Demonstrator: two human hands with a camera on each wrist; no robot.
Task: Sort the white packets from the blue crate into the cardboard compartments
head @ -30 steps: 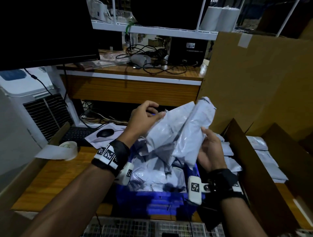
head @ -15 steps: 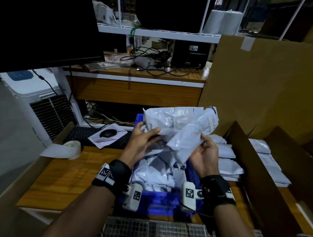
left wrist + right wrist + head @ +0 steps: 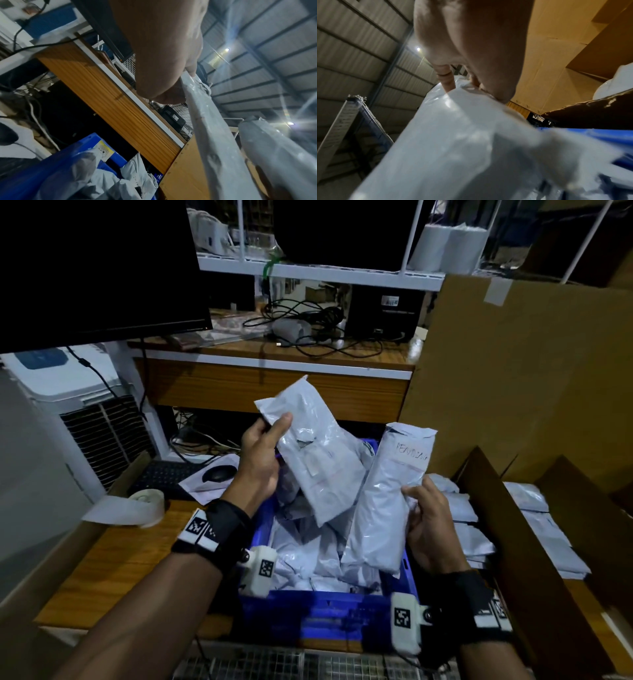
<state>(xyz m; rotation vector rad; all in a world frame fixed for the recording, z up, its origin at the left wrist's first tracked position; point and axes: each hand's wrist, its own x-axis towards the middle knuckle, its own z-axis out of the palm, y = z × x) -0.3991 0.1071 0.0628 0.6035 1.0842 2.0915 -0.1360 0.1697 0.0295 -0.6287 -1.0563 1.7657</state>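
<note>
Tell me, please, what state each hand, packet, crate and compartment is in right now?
left hand: grips a white packet near its top.
left packet: held up, tilted, above the crate.
right hand: grips a second packet along its side.
right packet: held nearly upright, handwriting near its top.
blue crate: holds many packets.
cardboard compartments: hold stacked packets.
monitor: dark.

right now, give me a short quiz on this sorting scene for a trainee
1. True or false: each hand holds its own packet.
2. Which packet shows handwriting near its top? A) the left packet B) the right packet
3. Fill in: the loose packets lie in a ___ crate.

Key:
1. True: the left hand pinches the left packet, and the right hand holds the right packet.
2. B
3. blue; the crate sits between the forearms.
</note>
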